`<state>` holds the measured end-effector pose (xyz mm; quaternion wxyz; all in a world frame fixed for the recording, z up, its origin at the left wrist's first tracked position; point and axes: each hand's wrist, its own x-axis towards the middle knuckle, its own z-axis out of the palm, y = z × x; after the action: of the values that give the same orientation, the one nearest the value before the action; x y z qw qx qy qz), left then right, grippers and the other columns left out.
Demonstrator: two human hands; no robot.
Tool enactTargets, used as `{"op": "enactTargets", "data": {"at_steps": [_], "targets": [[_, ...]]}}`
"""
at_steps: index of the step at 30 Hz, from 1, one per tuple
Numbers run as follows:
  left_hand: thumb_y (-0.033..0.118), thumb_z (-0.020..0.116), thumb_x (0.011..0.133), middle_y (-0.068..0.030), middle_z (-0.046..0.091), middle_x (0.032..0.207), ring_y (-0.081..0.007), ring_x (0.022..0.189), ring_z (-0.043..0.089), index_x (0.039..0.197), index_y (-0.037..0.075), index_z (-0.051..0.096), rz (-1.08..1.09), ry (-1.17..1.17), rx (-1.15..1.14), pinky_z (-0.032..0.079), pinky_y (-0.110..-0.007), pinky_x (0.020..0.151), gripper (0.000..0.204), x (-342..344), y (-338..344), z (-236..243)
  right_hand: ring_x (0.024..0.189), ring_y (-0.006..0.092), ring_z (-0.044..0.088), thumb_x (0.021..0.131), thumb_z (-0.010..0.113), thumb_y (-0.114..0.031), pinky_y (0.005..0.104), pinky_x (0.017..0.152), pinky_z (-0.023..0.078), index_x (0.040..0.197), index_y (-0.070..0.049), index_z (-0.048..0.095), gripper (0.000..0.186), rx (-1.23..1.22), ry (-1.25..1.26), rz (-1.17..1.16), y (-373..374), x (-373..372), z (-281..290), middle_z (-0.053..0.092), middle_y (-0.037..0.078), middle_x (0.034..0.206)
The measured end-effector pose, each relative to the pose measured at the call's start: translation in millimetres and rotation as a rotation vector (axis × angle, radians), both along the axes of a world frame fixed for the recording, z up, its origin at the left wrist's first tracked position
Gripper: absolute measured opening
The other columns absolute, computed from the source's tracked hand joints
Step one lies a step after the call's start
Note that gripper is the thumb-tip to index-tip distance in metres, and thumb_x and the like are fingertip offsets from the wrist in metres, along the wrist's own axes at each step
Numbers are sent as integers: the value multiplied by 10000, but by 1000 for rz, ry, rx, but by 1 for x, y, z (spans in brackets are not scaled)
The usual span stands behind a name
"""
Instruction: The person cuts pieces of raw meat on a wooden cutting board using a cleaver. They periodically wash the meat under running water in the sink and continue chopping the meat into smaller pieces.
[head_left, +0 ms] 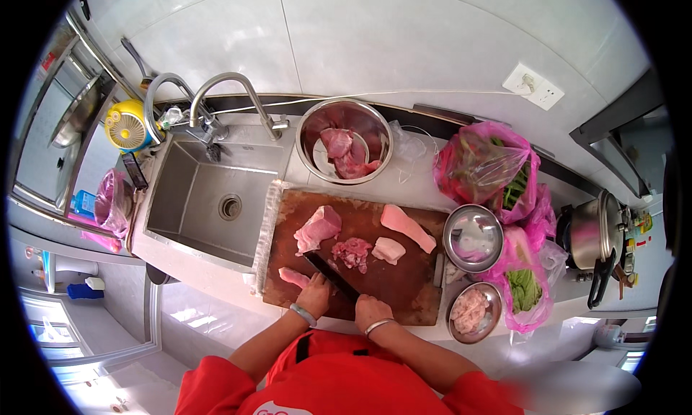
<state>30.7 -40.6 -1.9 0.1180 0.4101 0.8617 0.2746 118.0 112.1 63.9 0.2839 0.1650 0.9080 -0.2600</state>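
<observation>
My right hand (pixel 373 310) is closed round the handle end of a dark-bladed kitchen knife (pixel 333 276). Its blade slants up and left over a brown cutting board (pixel 411 292). Just left of the blade, my left hand (pixel 313 297) curls its fingers down on the end of a narrow strip of raw meat (pixel 293 277). Beyond the blade lie a large chunk of meat (pixel 318 228) and a small heap of cut meat pieces (pixel 352 253). To their right are a pale block of fatty meat (pixel 388 250) and a long, skin-coloured slab (pixel 408 226).
A steel sink (pixel 209 192) with a tap (pixel 238 80) adjoins the board's left. Behind stands a steel bowl (pixel 308 145) holding raw meat. At right are an empty-looking steel bowl (pixel 473 224), a bowl of minced meat (pixel 461 336), pink vegetable bags (pixel 468 170) and a pressure cooker (pixel 595 235).
</observation>
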Motion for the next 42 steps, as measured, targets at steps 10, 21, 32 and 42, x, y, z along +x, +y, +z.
{"op": "enactTargets", "data": {"at_steps": [10,21,32,42], "targets": [[88,557,797,-199,508,1049,-362,938,490,1024,-11,540,65,-22,27,435,-431,825,248,3,2,8,886,391,616,798,447,-101,455,782,495,945,28,564,228,14,-67,126,35,34,21,612,242,976],[73,537,797,-190,524,1029,-362,931,501,988,-14,551,19,-20,37,446,-428,804,210,1,1,6,904,370,618,775,479,-88,432,790,500,880,16,639,218,-45,-92,105,26,7,21,625,251,940],[83,579,786,-208,527,1089,-372,998,507,1015,-11,519,104,19,173,449,-424,840,255,8,3,15,892,371,618,781,472,-118,436,793,496,894,9,616,222,1,-75,124,49,36,20,628,237,937],[63,557,783,-195,539,1001,-369,923,511,995,-16,527,58,7,83,451,-436,799,228,5,1,9,820,383,626,762,506,-129,456,750,504,872,-3,594,189,9,11,130,40,45,12,630,236,871]]}}
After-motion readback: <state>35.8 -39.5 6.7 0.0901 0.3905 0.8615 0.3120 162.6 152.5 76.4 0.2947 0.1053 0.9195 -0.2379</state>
